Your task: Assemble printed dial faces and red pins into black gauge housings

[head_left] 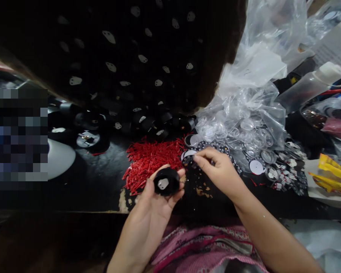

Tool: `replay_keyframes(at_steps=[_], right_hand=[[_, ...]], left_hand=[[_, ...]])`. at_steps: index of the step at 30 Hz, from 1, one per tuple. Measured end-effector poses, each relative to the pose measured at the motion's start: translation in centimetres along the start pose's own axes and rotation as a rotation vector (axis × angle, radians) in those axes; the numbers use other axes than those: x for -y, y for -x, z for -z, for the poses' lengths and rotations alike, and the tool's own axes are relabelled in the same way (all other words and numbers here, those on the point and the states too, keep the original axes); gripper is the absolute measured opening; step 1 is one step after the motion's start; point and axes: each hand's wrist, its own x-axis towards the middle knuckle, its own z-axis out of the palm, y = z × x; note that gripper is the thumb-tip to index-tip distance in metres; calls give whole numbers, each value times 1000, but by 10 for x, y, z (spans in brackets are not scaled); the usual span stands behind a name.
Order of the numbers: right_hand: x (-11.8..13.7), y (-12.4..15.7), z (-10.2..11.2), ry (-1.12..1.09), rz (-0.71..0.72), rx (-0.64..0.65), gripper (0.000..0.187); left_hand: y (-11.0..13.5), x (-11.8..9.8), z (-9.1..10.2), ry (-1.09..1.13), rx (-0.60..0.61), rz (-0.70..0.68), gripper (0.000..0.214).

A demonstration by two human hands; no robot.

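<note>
My left hand (156, 201) is closed round a round black plastic case (166, 181) with a white patch on its face, held just above the table's near edge. My right hand (217, 170) is pinched on a small dark printed disc (188, 160) at the edge of a scatter of similar discs. A heap of thin red plastic pieces (153, 159) lies on the dark table just beyond my left hand.
A big pile of black cases (136, 76) with white patches fills the back. Clear plastic bags (252, 110) hold transparent round lenses at the right. White and printed discs (275, 168) lie near them. A yellow packet (332, 172) sits at far right.
</note>
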Motion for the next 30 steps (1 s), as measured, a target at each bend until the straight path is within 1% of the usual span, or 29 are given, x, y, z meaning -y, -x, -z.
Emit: replay_keyframes(at_steps=[2, 4, 6, 9, 11, 12, 14, 17, 19, 23, 25, 27, 28, 30], right_hand=[[7, 7, -4, -87, -86, 58, 15], [15, 12, -6, -117, -131, 65, 23], [21, 15, -7, -113, -113, 36, 23], [31, 18, -12, -93, -29, 22, 12], [34, 19, -16, -40, 14, 7, 5], [35, 19, -17, -8, 17, 0, 3], [35, 18, -16, 27, -27, 18, 5], [33, 17, -12, 19, -141, 112, 13], [30, 19, -8, 23, -174, 144, 17], [27, 34, -1, -1, -159, 244, 15], [26, 43, 2, -9, -143, 292, 21], [26, 47, 4, -2, -123, 345, 27], [25, 46, 5, 12, -105, 378, 27], [22, 41, 4, 124, -51, 397, 18]], left_hand=[[-3, 4, -3, -1, -25, -21, 37], [-6, 7, -6, -25, -69, -94, 37], [-6, 9, -9, -75, -60, -122, 36], [-3, 14, -14, -163, -21, -92, 33], [0, 18, -14, -230, -34, -89, 32], [1, 19, -12, -274, -44, -97, 33], [2, 23, -7, -369, -42, -122, 36], [-1, 27, 4, -449, 4, -162, 41], [-3, 29, 8, -454, 39, -165, 43], [-3, 32, 11, -492, 92, -112, 41], [0, 33, 15, -555, 100, -105, 36], [3, 33, 22, -623, 86, -109, 34], [5, 33, 27, -640, 69, -108, 34], [8, 31, 33, -611, 7, -98, 37]])
